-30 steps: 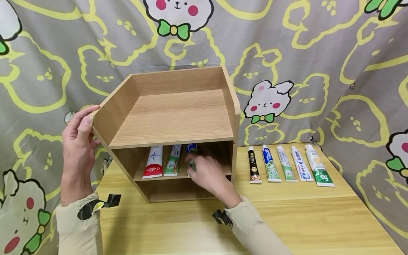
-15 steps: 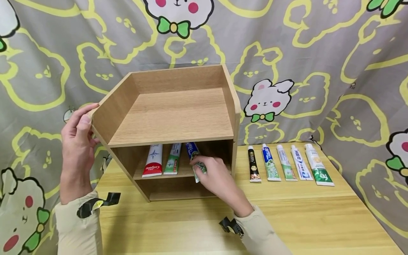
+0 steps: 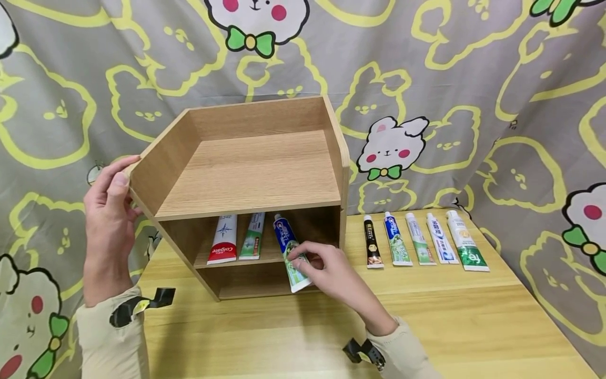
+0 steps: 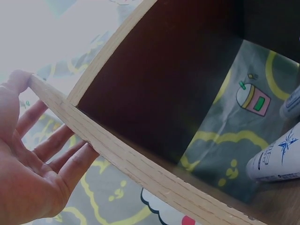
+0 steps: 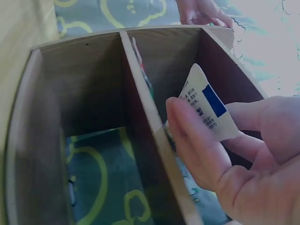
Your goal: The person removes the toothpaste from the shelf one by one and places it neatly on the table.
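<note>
The right-hand fingers (image 3: 310,248) have drawn the blue-green tube (image 3: 285,235) farther out of the shelf (image 3: 268,253).

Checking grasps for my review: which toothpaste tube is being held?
The blue-and-green tube pinched by the right hand, its flat end jutting out of the shelf unit. Its lookalike lies on the table; no other tube is held.

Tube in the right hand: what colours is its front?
The tube is blue up top, green and white below; the head view shows it best.
</note>
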Tool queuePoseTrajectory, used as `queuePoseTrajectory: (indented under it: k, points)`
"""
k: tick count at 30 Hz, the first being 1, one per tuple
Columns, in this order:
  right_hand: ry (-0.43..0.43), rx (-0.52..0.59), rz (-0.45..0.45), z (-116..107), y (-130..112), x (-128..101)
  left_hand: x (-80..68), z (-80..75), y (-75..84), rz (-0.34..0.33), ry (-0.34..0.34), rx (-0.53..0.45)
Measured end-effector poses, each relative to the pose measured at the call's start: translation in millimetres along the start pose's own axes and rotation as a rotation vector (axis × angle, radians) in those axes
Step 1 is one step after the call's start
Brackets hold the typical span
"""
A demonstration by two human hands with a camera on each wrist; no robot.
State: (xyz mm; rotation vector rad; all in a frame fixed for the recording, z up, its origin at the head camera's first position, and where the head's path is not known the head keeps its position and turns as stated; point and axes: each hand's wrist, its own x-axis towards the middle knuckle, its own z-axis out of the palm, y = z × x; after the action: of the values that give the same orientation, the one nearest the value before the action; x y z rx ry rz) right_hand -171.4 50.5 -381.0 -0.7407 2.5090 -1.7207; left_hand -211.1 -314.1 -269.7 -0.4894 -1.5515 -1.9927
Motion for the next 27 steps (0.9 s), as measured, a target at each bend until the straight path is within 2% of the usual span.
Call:
queuePoseTrajectory:
  k: [4,8,11,21,23,27]
  points:
    - [-0.067,0.203,0.07,-3.3,7.3,-6.7,0.2,-0.8,-0.5,-0.018,-0.005,-0.025]
    - [-0.119,0.311,0.094,-7.2,14.2,-13.9,0.7,-1.0,-1.7,0.0,-0.007,0.0]
    - [-0.165,0.333,0.082,-9.2,18.3,-18.7,0.8,-0.6,-1.9,0.019,-0.002,0.021]
    - [-0.253,0.391,0.052,-15.6,23.0,-33.0,0.4,1.3,0.2,0.002,-0.008,-0.026]
    - [-0.254,0.383,0.034,-18.1,22.1,-37.6,0.2,1.0,0.1,0.002,-0.008,-0.024]
    - [-0.203,0.312,0.008,-24.8,18.8,-47.6,0.4,0.0,0.3,0.008,-0.008,-0.006]
